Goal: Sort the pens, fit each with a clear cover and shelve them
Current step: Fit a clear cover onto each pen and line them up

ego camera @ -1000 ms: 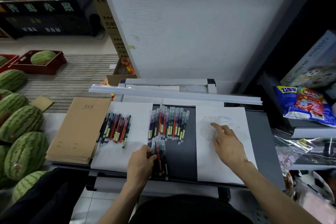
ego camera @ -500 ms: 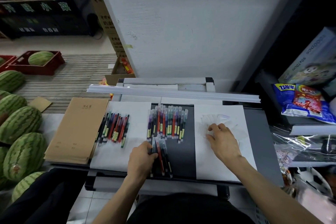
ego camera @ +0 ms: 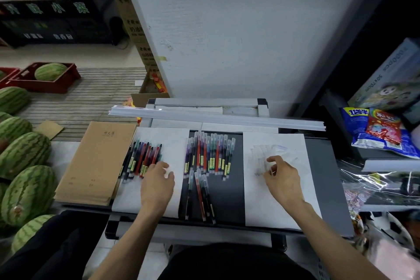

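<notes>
Three pen lots on one desk (ego camera: pixel 327 177): left row (ego camera: pixel 142 158) left of centre, middle row (ego camera: pixel 209 154) mid-frame, loose pens (ego camera: pixel 200 195) below it, liable to be rolled off the near edge by a forearm. Clear covers (ego camera: pixel 266 154), right of centre, easily scattered. Left hand (ego camera: pixel 158 180) laid by left row, grasp indiscernible; right hand (ego camera: pixel 283 176) curled over covers, pinch unconfirmed.

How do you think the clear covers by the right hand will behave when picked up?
The clear covers look thin and film-like, so probably light and floppy. They lie overlapped on the white sheet, so several may cling or slide together under the right hand.
</notes>
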`<state>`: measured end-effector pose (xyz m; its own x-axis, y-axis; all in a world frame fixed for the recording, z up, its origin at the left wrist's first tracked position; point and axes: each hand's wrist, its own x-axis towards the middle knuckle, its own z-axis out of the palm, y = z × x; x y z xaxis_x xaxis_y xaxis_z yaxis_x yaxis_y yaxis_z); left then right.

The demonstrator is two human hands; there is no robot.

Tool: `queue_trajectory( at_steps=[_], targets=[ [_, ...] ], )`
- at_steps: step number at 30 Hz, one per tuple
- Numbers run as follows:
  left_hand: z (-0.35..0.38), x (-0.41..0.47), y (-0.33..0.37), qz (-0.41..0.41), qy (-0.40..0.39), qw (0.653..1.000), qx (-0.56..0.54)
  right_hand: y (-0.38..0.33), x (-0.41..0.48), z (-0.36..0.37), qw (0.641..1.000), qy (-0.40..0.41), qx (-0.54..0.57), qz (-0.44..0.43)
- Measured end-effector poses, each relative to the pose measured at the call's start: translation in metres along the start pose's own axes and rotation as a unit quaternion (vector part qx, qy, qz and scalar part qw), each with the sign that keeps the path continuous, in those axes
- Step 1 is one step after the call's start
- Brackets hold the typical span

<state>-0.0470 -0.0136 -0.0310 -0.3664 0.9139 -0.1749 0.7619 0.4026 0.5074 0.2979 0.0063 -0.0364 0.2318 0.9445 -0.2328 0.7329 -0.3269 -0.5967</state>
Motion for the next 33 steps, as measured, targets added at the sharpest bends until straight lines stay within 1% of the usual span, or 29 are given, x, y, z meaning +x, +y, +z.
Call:
queue_trajectory(
  at_steps=[3, 7, 11, 13, 16, 19, 23, 26, 27, 28, 33],
  targets=[
    [-0.008, 0.014, -0.015, -0.003, 0.009, 0.998, 0.057, -0.006, -0.012, 0.001, 0.997, -0.016, 0.079, 0.003],
    [-0.010, 0.018, -0.022, -0.003, -0.001, 0.995, 0.104, -0.018, -0.030, 0.002, 0.976, -0.056, 0.207, 0.020],
    [-0.007, 0.014, -0.019, -0.006, -0.014, 0.991, 0.132, -0.027, -0.043, 0.004, 0.955, -0.104, 0.276, 0.044],
    [-0.006, 0.012, -0.016, -0.012, -0.021, 0.992, 0.127, -0.030, -0.047, 0.005, 0.941, -0.132, 0.307, 0.054],
    [-0.006, 0.007, -0.012, -0.016, -0.027, 0.996, 0.085, -0.037, -0.052, 0.004, 0.915, -0.149, 0.366, 0.081],
    [-0.010, -0.005, 0.004, -0.008, -0.029, 0.999, 0.039, -0.044, -0.054, 0.001, 0.875, -0.149, 0.445, 0.118],
    [-0.011, -0.032, 0.035, 0.007, -0.049, 0.997, -0.058, -0.056, -0.056, -0.010, 0.781, -0.197, 0.573, 0.152],
    [-0.011, -0.052, 0.052, 0.007, -0.093, 0.984, -0.153, -0.064, -0.056, -0.016, 0.729, -0.217, 0.626, 0.172],
    [-0.012, -0.059, 0.057, 0.010, -0.102, 0.979, -0.174, -0.067, -0.056, -0.017, 0.720, -0.221, 0.634, 0.174],
    [-0.014, -0.066, 0.064, 0.017, -0.109, 0.976, -0.190, -0.069, -0.056, -0.018, 0.720, -0.220, 0.635, 0.172],
    [-0.025, -0.091, 0.096, 0.098, -0.123, 0.959, -0.237, -0.091, -0.067, -0.030, 0.742, -0.224, 0.619, 0.128]
  ],
)
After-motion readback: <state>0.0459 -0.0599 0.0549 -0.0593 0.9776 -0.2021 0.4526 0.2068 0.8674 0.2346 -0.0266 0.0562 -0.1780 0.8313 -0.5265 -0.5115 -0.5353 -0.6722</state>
